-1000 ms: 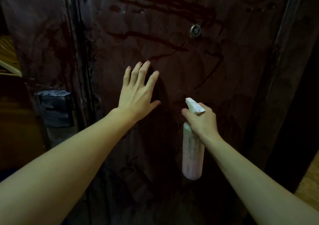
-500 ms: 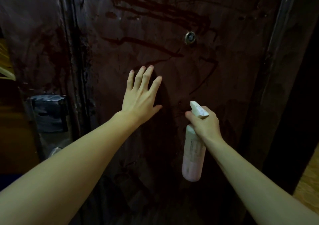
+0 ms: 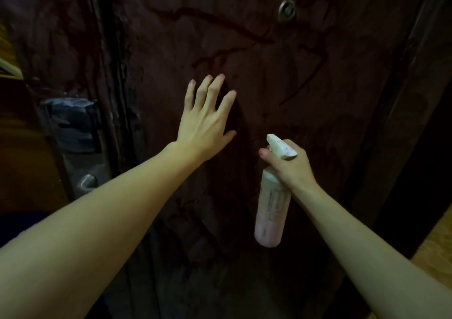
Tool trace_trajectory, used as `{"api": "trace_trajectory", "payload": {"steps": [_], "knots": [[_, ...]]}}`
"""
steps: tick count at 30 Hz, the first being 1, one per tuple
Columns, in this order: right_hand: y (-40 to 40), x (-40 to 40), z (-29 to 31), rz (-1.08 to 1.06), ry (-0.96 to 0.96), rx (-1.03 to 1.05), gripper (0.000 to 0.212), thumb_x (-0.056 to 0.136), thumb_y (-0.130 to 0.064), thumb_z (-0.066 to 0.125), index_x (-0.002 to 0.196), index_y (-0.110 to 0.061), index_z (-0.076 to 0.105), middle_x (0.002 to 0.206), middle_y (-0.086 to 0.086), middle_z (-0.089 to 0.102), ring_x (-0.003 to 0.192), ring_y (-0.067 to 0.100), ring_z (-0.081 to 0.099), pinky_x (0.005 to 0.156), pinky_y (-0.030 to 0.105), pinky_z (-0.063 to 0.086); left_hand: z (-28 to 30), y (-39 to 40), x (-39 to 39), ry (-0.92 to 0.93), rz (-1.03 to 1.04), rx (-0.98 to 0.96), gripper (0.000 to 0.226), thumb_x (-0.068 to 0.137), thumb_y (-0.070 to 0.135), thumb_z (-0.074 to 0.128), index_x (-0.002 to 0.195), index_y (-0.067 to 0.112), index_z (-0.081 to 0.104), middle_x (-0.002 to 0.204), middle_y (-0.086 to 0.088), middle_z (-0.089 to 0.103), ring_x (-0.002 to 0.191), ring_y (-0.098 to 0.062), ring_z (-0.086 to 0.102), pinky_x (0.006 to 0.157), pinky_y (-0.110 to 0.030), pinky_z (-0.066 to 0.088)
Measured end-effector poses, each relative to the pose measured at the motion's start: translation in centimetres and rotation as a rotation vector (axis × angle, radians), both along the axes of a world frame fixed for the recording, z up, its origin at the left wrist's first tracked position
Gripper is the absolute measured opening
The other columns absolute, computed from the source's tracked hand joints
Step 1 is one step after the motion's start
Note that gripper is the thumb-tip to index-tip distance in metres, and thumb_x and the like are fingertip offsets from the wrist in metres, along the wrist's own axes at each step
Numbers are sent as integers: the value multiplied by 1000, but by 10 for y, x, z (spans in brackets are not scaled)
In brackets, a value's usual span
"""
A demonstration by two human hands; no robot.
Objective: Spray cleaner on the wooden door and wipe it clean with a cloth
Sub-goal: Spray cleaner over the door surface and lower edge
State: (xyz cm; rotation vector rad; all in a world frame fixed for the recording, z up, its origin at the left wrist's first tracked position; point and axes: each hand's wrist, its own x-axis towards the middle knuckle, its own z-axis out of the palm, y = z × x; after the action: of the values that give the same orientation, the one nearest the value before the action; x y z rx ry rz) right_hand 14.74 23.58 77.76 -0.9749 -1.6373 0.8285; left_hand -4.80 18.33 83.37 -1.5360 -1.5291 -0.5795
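Two bare forearms reach forward from the bottom of the view, and the right hand (image 3: 289, 166) has its fingers (image 3: 265, 152) curled round the neck of a pale pink spray bottle (image 3: 271, 211), forefinger at the trigger under the white nozzle, the bottle hanging upright just in front of the dark wooden door (image 3: 281, 86). The left hand (image 3: 205, 120) is held flat against the door to the left of the bottle, fingers straight and spread wide, holding nothing. Farther off, a round metal peephole (image 3: 286, 10) sits high on the streaked panel, and a lock plate with a lever handle (image 3: 85, 183) shows at the door's left edge.
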Motion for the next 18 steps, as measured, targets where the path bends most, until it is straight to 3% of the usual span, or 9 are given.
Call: {"api": "trace_trajectory", "payload": {"steps": [7,11,18], "knots": [[-29,-10,-68,25,-13,-158,16,79,-32,75,84,-20,65,80,1,67,78,18,65,75,40,54,-77,-24,1,-64,-121,18,51,70,31,73,115,11,57,122,-14,52,113,-31,42,95,-48,37],[-56,-9,-130,51,-69,-369,12,81,-28,73,90,-28,66,90,-1,69,86,15,66,78,34,54,-146,-40,8,-141,-112,-233,39,73,30,71,106,13,60,108,-11,55,99,-31,50,83,-44,41],[-105,19,-263,-90,-74,-537,16,75,-22,79,86,-28,69,80,-6,70,80,9,66,71,27,54,-284,-58,45,-384,-74,-711,31,82,36,61,108,20,56,108,-2,52,106,-25,48,86,-38,35]]}}
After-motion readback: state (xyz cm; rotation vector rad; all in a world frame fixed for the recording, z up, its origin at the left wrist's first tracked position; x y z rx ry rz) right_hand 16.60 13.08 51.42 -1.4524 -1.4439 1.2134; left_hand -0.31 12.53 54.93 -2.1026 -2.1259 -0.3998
